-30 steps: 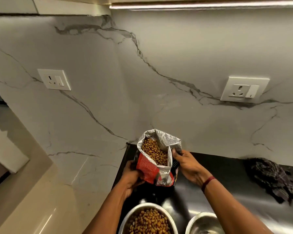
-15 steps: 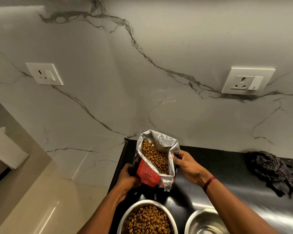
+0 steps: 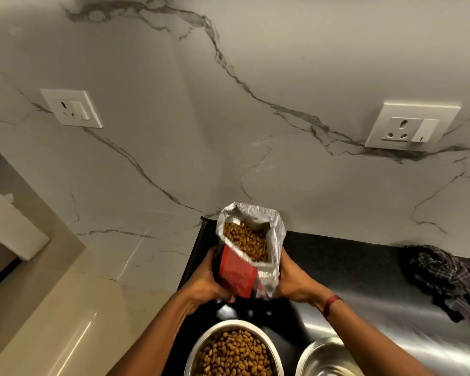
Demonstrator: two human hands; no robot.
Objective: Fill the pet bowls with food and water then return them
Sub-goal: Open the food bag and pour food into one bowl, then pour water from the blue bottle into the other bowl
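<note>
Both hands are on the red and silver foil bag of pet food here, one on each side. The left hand is wrapped round the red printed side and the right hand is curled round the crinkly silver side, so both grip the bag low down. It sits upright between them with the top wide open, and you can see brown kibble piled up inside near the mouth. I can't tell if the bottom of the bag is resting on the black worktop or lifted a bit, since the hands cover that part. Just below the left hand, closer to the person, is a round steel bowl heaped with the same brown pellets. Right beside it, under the right forearm, is a second round steel bowl with its shiny inside showing. There's a narrow gap between the two, and both are cut off by the bottom edge of the view. The right wrist has a thin red band on it. Under that forearm the surface turns into brushed shiny steel. Well off to the right of the right hand, a dark checked cloth lies crumpled on the worktop near the wall. Behind the hands is a white marble wall with grey veins. It has one white socket plate up and to the left of the left hand and another white socket plate up and to the right of the right hand.
</note>
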